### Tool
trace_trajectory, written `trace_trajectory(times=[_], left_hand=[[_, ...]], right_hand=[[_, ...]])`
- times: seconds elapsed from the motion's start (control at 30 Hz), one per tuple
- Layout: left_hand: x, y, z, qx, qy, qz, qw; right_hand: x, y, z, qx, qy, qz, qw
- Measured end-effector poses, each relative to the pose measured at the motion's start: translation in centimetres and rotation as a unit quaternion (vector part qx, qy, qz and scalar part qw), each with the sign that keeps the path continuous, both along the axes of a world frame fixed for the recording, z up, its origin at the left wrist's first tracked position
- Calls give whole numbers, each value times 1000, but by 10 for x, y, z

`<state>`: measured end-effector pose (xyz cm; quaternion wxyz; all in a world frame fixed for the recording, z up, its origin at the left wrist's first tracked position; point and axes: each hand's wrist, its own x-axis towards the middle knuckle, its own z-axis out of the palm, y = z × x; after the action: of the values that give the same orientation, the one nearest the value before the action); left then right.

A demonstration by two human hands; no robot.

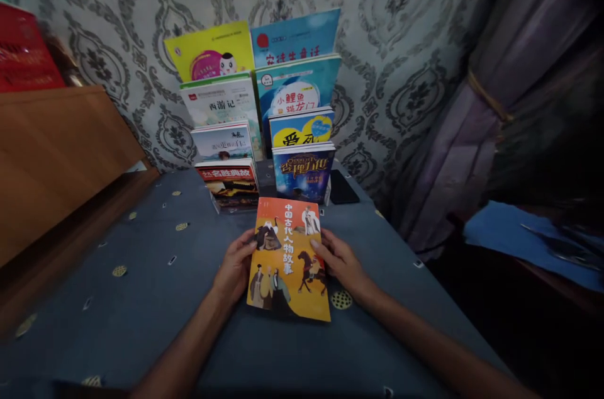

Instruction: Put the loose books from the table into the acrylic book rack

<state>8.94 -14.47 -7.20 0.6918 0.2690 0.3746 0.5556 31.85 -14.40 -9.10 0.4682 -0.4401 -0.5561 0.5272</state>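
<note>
The orange book [289,257] lies face up on the table [155,273], between the 2 hands and in front of the book display. The left hand [234,270] grips its left edge, fingers curled at the margin. The right hand [343,264] grips the right edge, with fingers laid over the cover. Whether the book rests fully on the cloth or is slightly raised cannot be told.

The cover carries a vertical title in white, 中国古代人物故事, with drawn figures in robes and 1 dark horse on an orange and yellow ground. It is a thin, glossy, rectangular paperback.

Behind it, 8 books stand in 2 stepped columns against the wallpaper [401,21]. In the left column, the white book [221,100] reads 西游记, with a yellow book [210,53] above it; the lowest, the red-banded book [229,184], bears a title too blurred to read. In the right column, the light blue book [297,87] reads 小鲤鱼跳龙门. The dark blue book [302,171] at the bottom has gold lettering that is not legible.

A flat black phone [343,188] lies just right of the display. The table cover is blue-grey cloth with small pale round motifs. The wallpaper has a grey damask pattern. A wooden panel [51,153] stands at left, and a tied purple curtain [495,103] hangs at right.
</note>
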Motion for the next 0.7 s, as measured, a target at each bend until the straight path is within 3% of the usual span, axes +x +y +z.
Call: trace_trajectory(times=[0.2, 0.4, 0.57, 0.7], left_hand=[[-15, 12, 2, 52, 42, 30, 997], [-39, 28, 23, 124, 74, 100, 984], [-66, 50, 41, 238, 96, 195, 947], [-90, 59, 31, 253, 112, 256, 926]], right_hand=[[-19, 11, 17, 27, 17, 31, 999], [-51, 32, 42, 182, 3, 61, 981], [-80, 51, 55, 348, -145, 20, 926], [-108, 55, 44, 446, -215, 23, 869]])
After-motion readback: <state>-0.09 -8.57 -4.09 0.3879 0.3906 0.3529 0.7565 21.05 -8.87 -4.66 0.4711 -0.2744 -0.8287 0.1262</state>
